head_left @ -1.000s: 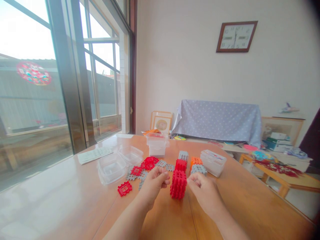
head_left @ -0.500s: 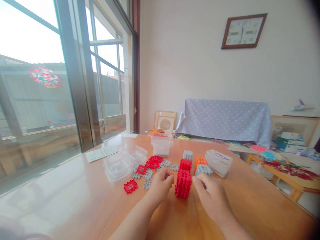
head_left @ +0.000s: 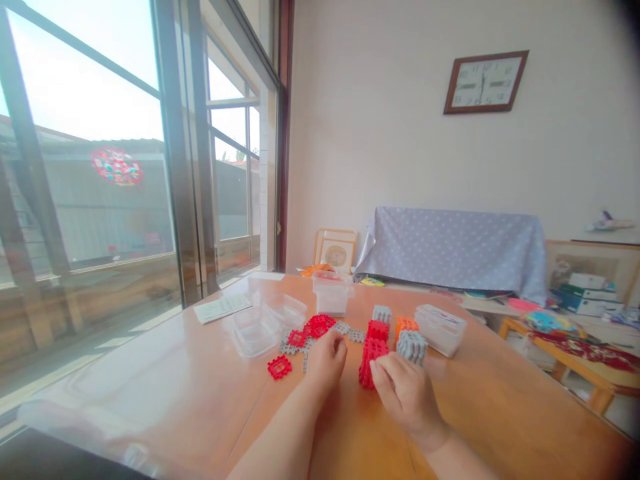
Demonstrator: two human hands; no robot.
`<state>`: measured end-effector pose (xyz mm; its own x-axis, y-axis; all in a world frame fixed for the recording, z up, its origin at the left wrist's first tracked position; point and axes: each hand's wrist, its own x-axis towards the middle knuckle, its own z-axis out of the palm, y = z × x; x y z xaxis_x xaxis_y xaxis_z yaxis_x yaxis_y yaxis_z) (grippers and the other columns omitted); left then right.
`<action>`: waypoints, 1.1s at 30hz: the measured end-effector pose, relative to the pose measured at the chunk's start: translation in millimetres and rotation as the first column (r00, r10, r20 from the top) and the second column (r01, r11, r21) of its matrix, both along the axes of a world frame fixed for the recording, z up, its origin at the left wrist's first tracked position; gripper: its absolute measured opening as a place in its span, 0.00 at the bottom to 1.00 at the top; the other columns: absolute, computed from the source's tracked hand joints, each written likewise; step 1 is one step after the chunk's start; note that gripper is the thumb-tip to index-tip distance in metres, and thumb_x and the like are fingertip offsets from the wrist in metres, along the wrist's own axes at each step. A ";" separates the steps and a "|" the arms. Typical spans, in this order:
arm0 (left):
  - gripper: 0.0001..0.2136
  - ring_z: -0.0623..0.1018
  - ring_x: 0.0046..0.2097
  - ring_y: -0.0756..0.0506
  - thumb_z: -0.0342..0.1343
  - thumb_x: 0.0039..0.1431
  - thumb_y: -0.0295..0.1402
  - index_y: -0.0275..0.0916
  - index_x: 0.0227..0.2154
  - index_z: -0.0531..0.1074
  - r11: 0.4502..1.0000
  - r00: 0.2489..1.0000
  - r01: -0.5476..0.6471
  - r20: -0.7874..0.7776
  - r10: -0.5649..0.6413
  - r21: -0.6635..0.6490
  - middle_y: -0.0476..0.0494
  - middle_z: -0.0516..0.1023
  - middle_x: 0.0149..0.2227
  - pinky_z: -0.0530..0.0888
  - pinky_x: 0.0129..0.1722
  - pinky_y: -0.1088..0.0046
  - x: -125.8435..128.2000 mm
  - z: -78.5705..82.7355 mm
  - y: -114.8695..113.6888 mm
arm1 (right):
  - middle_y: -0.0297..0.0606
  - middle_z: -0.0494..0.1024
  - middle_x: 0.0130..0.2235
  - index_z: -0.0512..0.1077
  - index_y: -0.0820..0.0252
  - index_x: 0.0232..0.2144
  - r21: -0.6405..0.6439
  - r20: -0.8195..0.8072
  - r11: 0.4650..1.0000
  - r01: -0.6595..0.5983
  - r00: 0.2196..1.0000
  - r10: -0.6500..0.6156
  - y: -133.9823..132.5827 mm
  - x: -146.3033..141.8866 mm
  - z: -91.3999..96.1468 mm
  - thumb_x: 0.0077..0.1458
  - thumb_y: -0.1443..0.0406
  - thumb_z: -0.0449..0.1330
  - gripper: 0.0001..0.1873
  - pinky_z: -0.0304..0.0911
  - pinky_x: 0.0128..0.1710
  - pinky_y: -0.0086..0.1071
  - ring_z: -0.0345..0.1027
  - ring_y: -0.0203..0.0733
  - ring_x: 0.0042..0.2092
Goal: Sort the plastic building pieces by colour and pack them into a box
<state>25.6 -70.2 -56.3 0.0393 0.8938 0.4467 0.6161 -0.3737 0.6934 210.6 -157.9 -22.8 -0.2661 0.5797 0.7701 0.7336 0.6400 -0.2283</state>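
Note:
A stack of red square interlocking plastic pieces (head_left: 371, 357) stands on the table in front of me. My right hand (head_left: 407, 393) has its fingers curled at the near right side of this stack and covers part of it; contact is hard to make out. To the stack's left, apart from it, my left hand (head_left: 326, 360) is closed with thumb and fingers together. Anything inside either hand is hidden. Loose grey pieces (head_left: 356, 335) and red pieces (head_left: 320, 325) lie beyond my left hand, and a single red piece (head_left: 279, 367) lies left of it.
Behind the red stack stand a shorter red stack (head_left: 378, 329), grey stacks (head_left: 412, 345) and orange pieces (head_left: 407, 325). A lidded clear box (head_left: 440, 330) is at the right. Open clear containers (head_left: 255, 331), a paper sheet (head_left: 223, 308) and stacked tubs (head_left: 332, 297) stand farther back.
My right hand has moved left and now overlaps the red stack's near side. My left hand sits slightly farther from the stack. The whole view has shifted, with the scene moving rightward.

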 end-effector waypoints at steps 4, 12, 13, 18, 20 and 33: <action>0.05 0.76 0.37 0.47 0.51 0.62 0.32 0.43 0.34 0.71 0.999 1.000 -0.026 0.009 0.026 0.026 0.47 0.79 0.35 0.65 0.35 0.75 -2.6 0.2 -6.1 | 0.34 0.70 0.27 0.65 0.57 0.27 -0.043 0.159 0.999 -0.014 0.987 0.020 -5.1 -15.1 -1.2 0.68 0.62 0.48 0.17 0.51 0.36 0.33 0.65 0.38 0.32; 0.08 0.77 0.41 0.46 0.48 0.64 0.34 0.41 0.37 0.72 0.994 0.973 -0.108 0.203 0.112 -0.033 0.45 0.80 0.38 0.69 0.41 0.72 -4.9 5.8 -11.9 | 0.32 0.72 0.24 0.66 0.57 0.24 -0.325 0.159 0.940 0.105 0.986 -0.055 -29.6 -33.8 -43.8 0.68 0.57 0.48 0.21 0.48 0.31 0.30 0.64 0.35 0.28; 0.08 0.77 0.42 0.46 0.47 0.64 0.34 0.41 0.38 0.72 0.992 0.969 -0.117 0.214 0.122 -0.037 0.45 0.80 0.38 0.69 0.42 0.72 -5.8 8.3 -11.4 | 0.31 0.72 0.24 0.66 0.58 0.24 -0.360 0.143 0.926 0.111 0.988 -0.063 -30.1 -34.1 -48.7 0.67 0.56 0.49 0.21 0.48 0.30 0.29 0.64 0.35 0.27; 0.10 0.78 0.43 0.45 0.46 0.63 0.33 0.39 0.40 0.72 0.989 0.973 -0.127 0.187 0.138 -0.073 0.43 0.80 0.40 0.69 0.43 0.71 -15.4 20.0 -12.8 | 0.30 0.71 0.23 0.66 0.58 0.23 -0.432 0.051 0.889 0.156 0.988 -0.148 -29.5 -35.6 -53.5 0.65 0.54 0.50 0.22 0.48 0.29 0.28 0.61 0.35 0.26; 0.10 0.78 0.44 0.44 0.47 0.62 0.33 0.40 0.39 0.73 0.986 0.977 -0.139 0.149 0.153 -0.095 0.42 0.80 0.40 0.69 0.42 0.71 -23.4 22.5 -17.9 | 0.30 0.71 0.23 0.67 0.58 0.23 -0.409 0.061 0.897 0.169 0.986 -0.158 -31.4 -37.2 -51.3 0.64 0.54 0.51 0.21 0.47 0.29 0.28 0.62 0.35 0.27; 0.10 0.71 0.55 0.35 0.50 0.59 0.33 0.41 0.42 0.71 0.905 0.856 -0.394 -0.425 0.296 -0.164 0.36 0.75 0.52 0.66 0.49 0.58 -92.9 8.2 -66.3 | 0.31 0.70 0.22 0.66 0.58 0.22 -0.402 0.079 0.893 0.201 0.980 -0.185 -36.0 -37.1 -52.6 0.63 0.53 0.51 0.22 0.46 0.29 0.30 0.60 0.35 0.26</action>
<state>-67.2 -136.4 -48.2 -0.1683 0.9573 0.2349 0.9071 0.0571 0.4171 173.5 -194.0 -75.4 -0.1416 0.8826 0.4483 0.8466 0.3427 -0.4073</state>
